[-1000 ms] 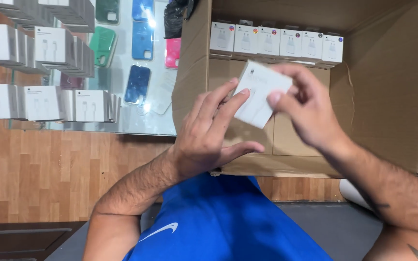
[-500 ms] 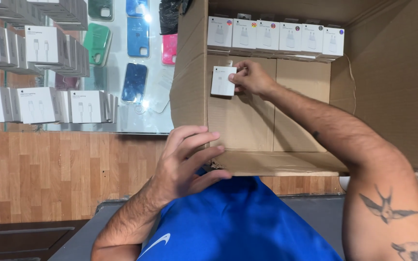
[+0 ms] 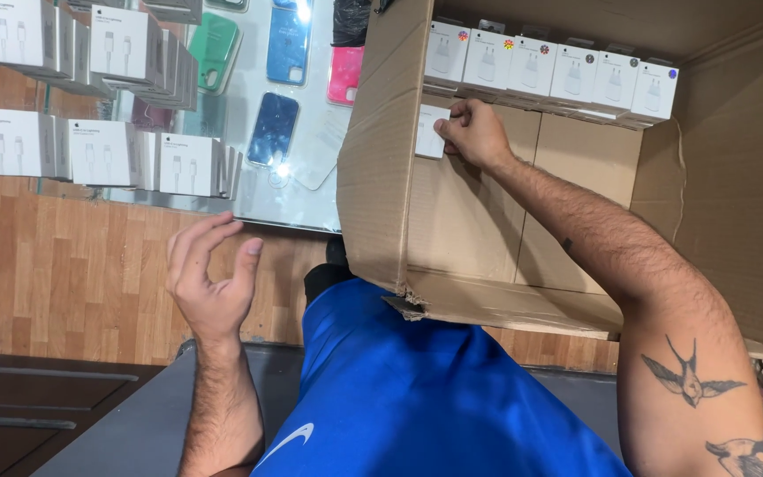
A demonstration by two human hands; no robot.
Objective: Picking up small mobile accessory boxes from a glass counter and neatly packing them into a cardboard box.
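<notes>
Wood-panel counter under glass display [image 3: 222, 203] | right hand [image 3: 474, 134] pinched a small white box [image 3: 430, 132] against the cardboard carton [image 3: 381, 177] wall, below the row of white charger boxes [image 3: 549, 75] | left hand [image 3: 209, 278] hung empty, fingers spread | risk: box could slip and topple, loose fingertip pinch.

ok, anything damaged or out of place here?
Yes: the cardboard box is torn and crumpled at its near lower corner. The row of white boxes inside looks even. The right hand holds one small white box below that row; the left hand is empty.
</notes>
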